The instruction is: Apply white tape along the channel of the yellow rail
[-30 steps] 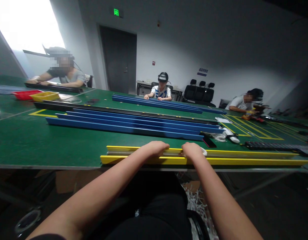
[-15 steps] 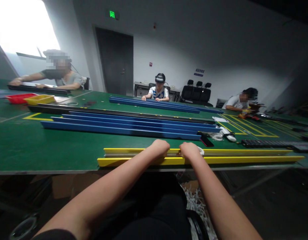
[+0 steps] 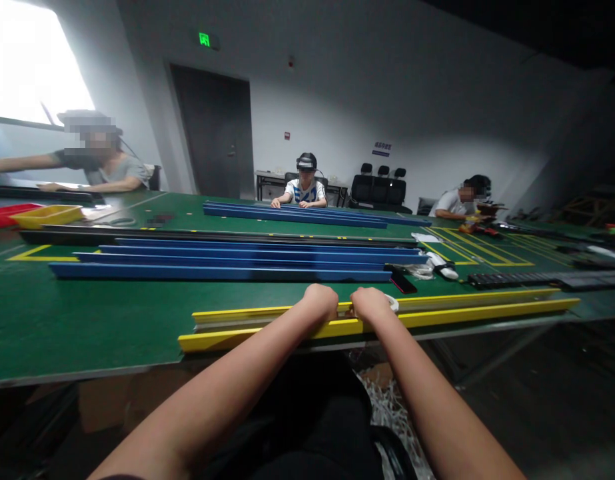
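Note:
A long yellow channel (image 3: 467,311) lies along the near edge of the green table (image 3: 112,320). My left hand (image 3: 321,303) is curled closed over the middle of the channel, its fingertips hidden inside. Close to its right, my right hand (image 3: 370,305) is also closed over the channel, with its fingertips hidden. A white roll of tape (image 3: 394,304) shows partly behind my right hand. What either hand pinches cannot be made out.
Blue channels (image 3: 212,272) lie beyond the yellow one, with a phone (image 3: 403,281) at their right end. A yellow tray (image 3: 47,217) and a red tray (image 3: 10,215) stand at left. Three people sit around the table.
The view has tilted and shifted, so the yellow channel now slants up to the right. My hands stay closed at its middle, slightly nearer each other. The left person's arm reaches farther left.

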{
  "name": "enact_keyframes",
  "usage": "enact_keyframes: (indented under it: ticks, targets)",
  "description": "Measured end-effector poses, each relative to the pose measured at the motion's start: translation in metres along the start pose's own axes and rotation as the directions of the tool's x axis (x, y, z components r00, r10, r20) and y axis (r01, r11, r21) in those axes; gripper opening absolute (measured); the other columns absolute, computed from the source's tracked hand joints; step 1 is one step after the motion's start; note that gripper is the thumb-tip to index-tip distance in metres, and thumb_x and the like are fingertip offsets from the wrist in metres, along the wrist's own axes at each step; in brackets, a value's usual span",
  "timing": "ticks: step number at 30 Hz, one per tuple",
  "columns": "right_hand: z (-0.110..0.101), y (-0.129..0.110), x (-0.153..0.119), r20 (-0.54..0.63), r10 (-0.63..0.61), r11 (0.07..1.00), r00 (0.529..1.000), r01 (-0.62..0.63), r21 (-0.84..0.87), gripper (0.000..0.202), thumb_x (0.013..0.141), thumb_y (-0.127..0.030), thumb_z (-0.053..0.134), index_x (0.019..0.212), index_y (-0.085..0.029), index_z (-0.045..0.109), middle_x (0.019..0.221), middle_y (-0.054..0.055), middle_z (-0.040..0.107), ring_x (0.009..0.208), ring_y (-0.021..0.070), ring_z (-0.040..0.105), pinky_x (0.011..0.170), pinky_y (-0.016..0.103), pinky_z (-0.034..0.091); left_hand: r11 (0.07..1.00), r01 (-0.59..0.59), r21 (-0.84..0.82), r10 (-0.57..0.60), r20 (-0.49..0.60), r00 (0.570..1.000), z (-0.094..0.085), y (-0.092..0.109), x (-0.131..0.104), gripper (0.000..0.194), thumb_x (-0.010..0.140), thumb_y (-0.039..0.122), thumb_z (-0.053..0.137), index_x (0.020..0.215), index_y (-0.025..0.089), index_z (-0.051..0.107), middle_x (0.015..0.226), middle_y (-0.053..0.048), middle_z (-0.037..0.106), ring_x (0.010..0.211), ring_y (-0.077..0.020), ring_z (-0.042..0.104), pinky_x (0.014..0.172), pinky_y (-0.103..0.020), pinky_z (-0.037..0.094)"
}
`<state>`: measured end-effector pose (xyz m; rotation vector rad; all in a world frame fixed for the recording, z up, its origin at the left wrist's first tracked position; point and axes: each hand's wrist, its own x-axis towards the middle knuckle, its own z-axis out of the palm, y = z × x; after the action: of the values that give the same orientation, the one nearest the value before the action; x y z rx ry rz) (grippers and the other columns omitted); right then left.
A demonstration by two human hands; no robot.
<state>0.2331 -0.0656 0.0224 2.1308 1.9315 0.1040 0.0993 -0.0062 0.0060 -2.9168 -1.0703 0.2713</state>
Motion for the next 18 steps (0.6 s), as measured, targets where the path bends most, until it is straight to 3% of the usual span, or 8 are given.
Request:
enact_keyframes:
  ticks: [5,11,18]
  targets:
    - [0.001,0.0,-0.001,-0.01,0.004,1.0,1.0,-0.004,-0.005,0.03,0.08,-0.027,0.058,0.101,-0.011,0.073,0.106,0.023,0.068,0.098,0.0308,0.066,0.082,0.039,0.048,0.998,-0.059,-0.033,0.056,-0.074,0.996,0.006,0.001,-0.001,0.044,0.081,0.053,0.054,0.096,0.016,0.072,0.098,-0.02,0.072,0.091,-0.0296,0.068,0.079,-0.036,0.053]
    - [0.003,0.0,0.0,-0.018,0.012,1.0,1.0,-0.012,-0.008,0.03,0.08,-0.033,0.061,0.1,-0.014,0.073,0.107,0.02,0.068,0.096,0.0308,0.066,0.08,0.039,0.049,0.978,-0.199,-0.063,0.186,-0.171,0.968,0.01,0.003,0.001,0.043,0.086,0.054,0.047,0.111,0.024,0.063,0.103,-0.011,0.072,0.092,-0.0257,0.068,0.077,-0.033,0.052]
    - [0.005,0.001,-0.001,-0.03,0.011,1.0,0.999,-0.012,-0.007,0.032,0.078,-0.038,0.063,0.099,-0.015,0.073,0.107,0.02,0.068,0.095,0.0319,0.066,0.078,0.04,0.049,0.976,-0.205,-0.078,0.189,-0.177,0.966,0.012,0.002,0.006,0.046,0.084,0.06,0.045,0.099,0.022,0.066,0.097,-0.011,0.073,0.087,-0.0259,0.069,0.071,-0.031,0.052]
